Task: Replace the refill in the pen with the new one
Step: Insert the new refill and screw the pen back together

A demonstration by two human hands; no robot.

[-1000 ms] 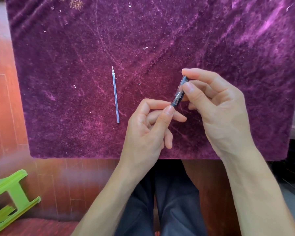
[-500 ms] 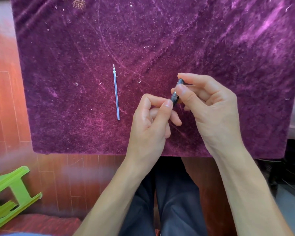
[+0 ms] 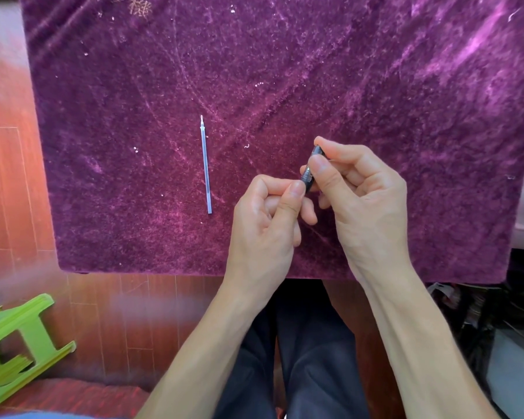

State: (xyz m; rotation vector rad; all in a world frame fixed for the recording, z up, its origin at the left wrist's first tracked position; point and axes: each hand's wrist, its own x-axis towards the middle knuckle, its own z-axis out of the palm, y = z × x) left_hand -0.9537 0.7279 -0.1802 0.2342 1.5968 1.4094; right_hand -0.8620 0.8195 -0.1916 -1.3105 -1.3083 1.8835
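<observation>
A dark pen [image 3: 312, 167] with a clear section is held between both hands over the purple velvet table [image 3: 285, 86]. My right hand [image 3: 363, 201] grips its upper part with thumb and forefinger; most of the barrel is hidden in the fingers. My left hand [image 3: 270, 222] pinches the pen's lower end with thumb and forefinger, the other fingers curled. A thin bluish refill [image 3: 205, 164] with a pale tip lies loose on the cloth to the left of my left hand, tip pointing away from me.
The table's near edge [image 3: 194, 272] runs just below my wrists, with my dark trousers under it. A green plastic stool [image 3: 15, 343] lies on the reddish wooden floor at the lower left. Dark clutter sits at the lower right.
My hands have closed in on each other, so less of the pen shows between them. The refill on the cloth has not moved.
</observation>
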